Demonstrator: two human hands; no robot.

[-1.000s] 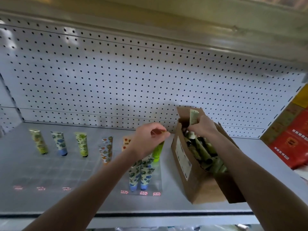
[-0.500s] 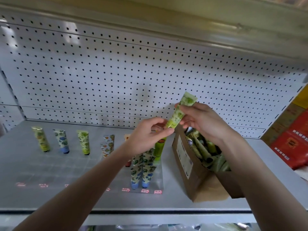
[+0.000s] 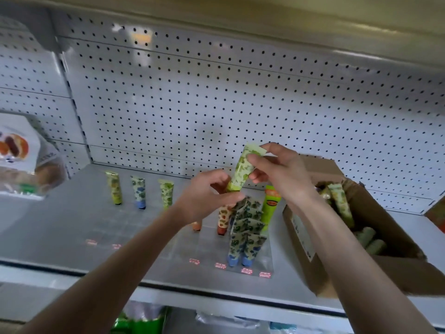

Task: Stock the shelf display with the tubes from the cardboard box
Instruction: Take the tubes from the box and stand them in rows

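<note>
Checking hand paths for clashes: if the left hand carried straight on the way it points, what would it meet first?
The green tube, whose lower end the left hand pinches; just beyond it, the right hand holding its upper part. Depth is hard to judge.

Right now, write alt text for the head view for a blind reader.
Both hands hold a green patterned tube above a white shelf, right hand near its top, left hand at its lower end. An open cardboard box of tubes sits at right; other tubes stand on the shelf.
</note>
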